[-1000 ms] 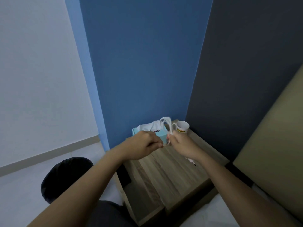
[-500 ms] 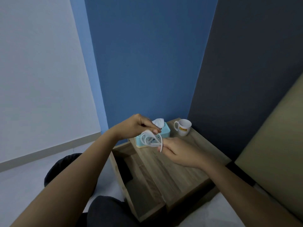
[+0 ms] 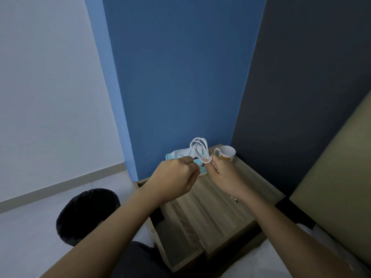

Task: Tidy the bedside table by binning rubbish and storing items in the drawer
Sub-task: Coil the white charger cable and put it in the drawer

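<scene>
A white cable (image 3: 199, 147) is coiled into several loops above the wooden bedside table (image 3: 224, 209). My right hand (image 3: 222, 175) pinches the bottom of the loops between thumb and fingers. My left hand (image 3: 174, 180) is curled beside it and holds the cable's end near its dark tip. Behind my hands a light blue tissue box (image 3: 176, 156) with a white tissue sticking out stands at the table's back. The drawer (image 3: 176, 239) is pulled out at the table's left front, its inside partly hidden by my left arm.
A white mug (image 3: 226, 153) with a yellow label stands at the table's back right corner. A black bin (image 3: 86, 214) sits on the pale floor to the left. A small white item (image 3: 233, 198) lies by my right wrist. A beige bed edge (image 3: 337, 199) is at the right.
The cable loops, held low and flat between my hands half a second ago, now stand upright above them. My left hand has dropped below the loops and closed in next to my right hand.
</scene>
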